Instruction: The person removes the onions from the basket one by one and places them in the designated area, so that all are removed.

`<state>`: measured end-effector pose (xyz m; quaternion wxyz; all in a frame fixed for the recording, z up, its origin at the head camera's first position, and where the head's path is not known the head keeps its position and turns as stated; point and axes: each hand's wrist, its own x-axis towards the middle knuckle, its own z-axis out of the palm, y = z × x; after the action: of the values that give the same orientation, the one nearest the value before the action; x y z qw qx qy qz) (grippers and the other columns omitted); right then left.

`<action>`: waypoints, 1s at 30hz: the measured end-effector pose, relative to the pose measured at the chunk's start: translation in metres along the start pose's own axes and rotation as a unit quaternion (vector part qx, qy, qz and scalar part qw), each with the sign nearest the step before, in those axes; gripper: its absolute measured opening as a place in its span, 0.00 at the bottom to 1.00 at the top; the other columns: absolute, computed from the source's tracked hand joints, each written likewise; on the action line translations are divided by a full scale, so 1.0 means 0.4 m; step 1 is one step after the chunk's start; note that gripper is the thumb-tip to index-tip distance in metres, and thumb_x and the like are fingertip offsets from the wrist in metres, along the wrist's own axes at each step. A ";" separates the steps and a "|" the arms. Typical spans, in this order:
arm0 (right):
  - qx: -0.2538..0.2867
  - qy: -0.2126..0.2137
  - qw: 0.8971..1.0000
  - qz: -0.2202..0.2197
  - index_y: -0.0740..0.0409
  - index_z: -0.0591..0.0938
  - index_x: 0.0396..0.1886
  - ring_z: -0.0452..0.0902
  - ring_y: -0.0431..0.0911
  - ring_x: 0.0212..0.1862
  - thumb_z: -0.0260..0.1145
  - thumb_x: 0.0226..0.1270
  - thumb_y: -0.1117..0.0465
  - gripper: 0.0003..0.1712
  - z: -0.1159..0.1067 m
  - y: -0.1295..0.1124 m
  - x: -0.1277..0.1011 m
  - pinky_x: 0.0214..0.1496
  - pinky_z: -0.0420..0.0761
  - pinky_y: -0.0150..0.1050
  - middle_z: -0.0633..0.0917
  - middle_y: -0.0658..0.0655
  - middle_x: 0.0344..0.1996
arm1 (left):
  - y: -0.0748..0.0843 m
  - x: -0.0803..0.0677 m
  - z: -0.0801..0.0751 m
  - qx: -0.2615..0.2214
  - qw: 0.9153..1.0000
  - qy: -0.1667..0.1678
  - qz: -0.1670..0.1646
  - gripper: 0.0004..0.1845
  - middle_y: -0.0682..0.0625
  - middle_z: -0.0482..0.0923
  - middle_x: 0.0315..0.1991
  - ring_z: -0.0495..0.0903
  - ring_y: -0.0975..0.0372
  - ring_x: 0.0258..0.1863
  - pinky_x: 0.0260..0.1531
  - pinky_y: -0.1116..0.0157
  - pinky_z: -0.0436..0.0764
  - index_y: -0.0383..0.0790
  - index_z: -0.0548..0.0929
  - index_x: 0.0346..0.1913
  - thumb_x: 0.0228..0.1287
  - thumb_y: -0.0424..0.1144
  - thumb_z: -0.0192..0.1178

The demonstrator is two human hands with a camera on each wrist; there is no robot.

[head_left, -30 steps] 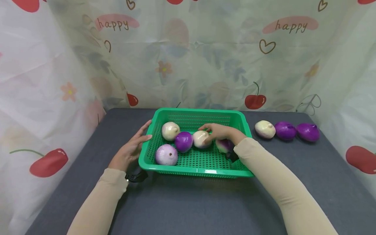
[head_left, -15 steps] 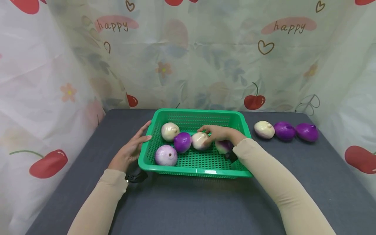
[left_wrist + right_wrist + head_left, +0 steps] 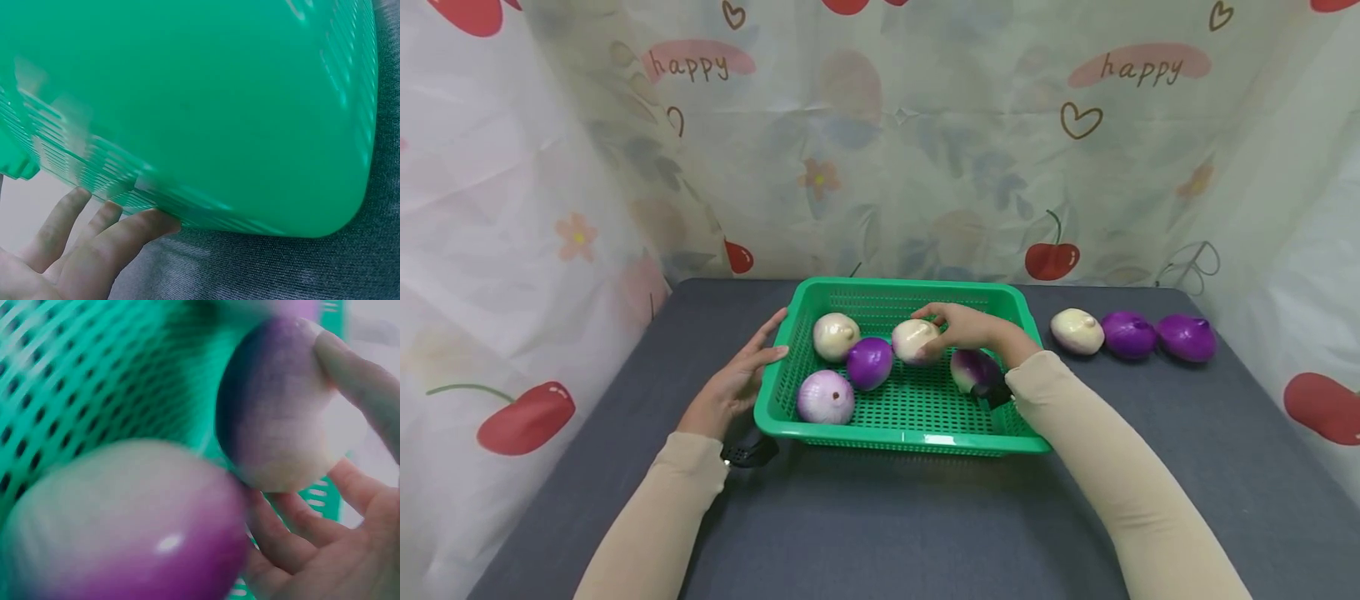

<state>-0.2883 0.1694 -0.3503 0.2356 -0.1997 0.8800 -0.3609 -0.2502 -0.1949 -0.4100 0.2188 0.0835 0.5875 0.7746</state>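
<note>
Onion (image 3: 915, 340), pale, sits in far middle of green basket (image 3: 895, 433) on tabletop (image 3: 880, 517). Right hand (image 3: 967, 328) pinches onion from right side, fingers curled over top. Left hand (image 3: 734, 382) farther off, fingers straight against basket left wall.

My right hand (image 3: 966, 329) covers part of the cream plastic onion (image 3: 914, 339) it grips. My right sleeve (image 3: 1075, 433) hides the green slotted basket's (image 3: 887, 429) near right corner. The right wrist view is blurred; the purple-and-white onion (image 3: 119, 531) runs off its bottom edge.
</note>
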 end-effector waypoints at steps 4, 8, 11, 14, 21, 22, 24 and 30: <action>0.055 0.041 0.997 -0.027 0.53 0.66 0.71 0.66 0.59 0.64 0.70 0.62 0.57 0.39 -0.025 -0.020 -0.030 0.60 0.71 0.58 0.70 0.66 0.63 | -0.001 0.003 0.002 0.005 1.000 0.002 -0.002 0.37 0.42 0.51 0.71 0.76 0.57 0.54 0.45 0.59 0.82 0.64 0.44 0.77 0.75 0.33 0.46; 0.101 0.083 0.990 -0.051 0.53 0.64 0.72 0.64 0.58 0.64 0.67 0.63 0.60 0.38 -0.060 -0.052 -0.079 0.59 0.71 0.56 0.68 0.65 0.64 | -0.001 0.005 0.001 0.013 1.000 0.003 0.000 0.37 0.40 0.49 0.72 0.75 0.57 0.55 0.45 0.59 0.82 0.64 0.44 0.77 0.75 0.33 0.45; 0.122 0.115 0.983 -0.071 0.53 0.63 0.74 0.63 0.58 0.65 0.65 0.66 0.61 0.38 -0.093 -0.078 -0.130 0.60 0.69 0.55 0.67 0.65 0.64 | 0.001 0.006 0.002 0.017 1.000 0.003 0.001 0.37 0.40 0.48 0.73 0.74 0.56 0.56 0.45 0.58 0.81 0.64 0.44 0.77 0.75 0.34 0.46; 0.134 0.154 0.976 -0.074 0.49 0.61 0.74 0.65 0.57 0.66 0.65 0.67 0.59 0.38 -0.122 -0.097 -0.190 0.61 0.68 0.53 0.65 0.63 0.66 | 0.004 0.007 0.003 0.018 1.000 0.003 0.000 0.37 0.40 0.47 0.73 0.72 0.54 0.58 0.46 0.58 0.81 0.65 0.44 0.77 0.75 0.34 0.46; 0.120 0.235 0.963 -0.045 0.43 0.59 0.75 0.68 0.45 0.62 0.65 0.67 0.56 0.39 -0.142 -0.065 -0.302 0.54 0.73 0.34 0.64 0.55 0.67 | 0.006 0.003 0.005 0.014 1.000 0.004 -0.004 0.37 0.40 0.47 0.73 0.72 0.54 0.58 0.46 0.57 0.81 0.66 0.44 0.77 0.75 0.33 0.45; 0.115 0.244 0.962 -0.039 0.43 0.59 0.75 0.69 0.42 0.61 0.65 0.67 0.55 0.40 -0.142 -0.051 -0.314 0.52 0.74 0.32 0.65 0.55 0.67 | 0.006 0.002 0.005 0.013 1.000 0.004 -0.004 0.37 0.40 0.47 0.73 0.72 0.54 0.58 0.46 0.57 0.81 0.66 0.44 0.77 0.75 0.33 0.45; 0.112 0.258 0.959 -0.028 0.42 0.58 0.75 0.71 0.36 0.57 0.65 0.67 0.55 0.40 -0.141 -0.021 -0.336 0.47 0.76 0.28 0.64 0.55 0.68 | 0.004 0.002 0.003 0.011 1.000 0.004 -0.003 0.37 0.40 0.47 0.73 0.72 0.54 0.57 0.46 0.57 0.81 0.66 0.45 0.77 0.75 0.33 0.45; 0.100 0.292 0.951 0.005 0.38 0.54 0.77 0.72 0.36 0.59 0.65 0.67 0.53 0.43 -0.137 0.075 -0.404 0.44 0.75 0.22 0.56 0.56 0.72 | -0.002 0.000 -0.003 0.009 1.000 0.004 -0.001 0.36 0.41 0.48 0.73 0.73 0.55 0.57 0.46 0.57 0.81 0.66 0.45 0.77 0.75 0.33 0.45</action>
<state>-0.1935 0.3032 -0.2942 -0.0107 -0.0567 0.8710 -0.4879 -0.2505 -0.1955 -0.4111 0.2162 0.0815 0.5952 0.7697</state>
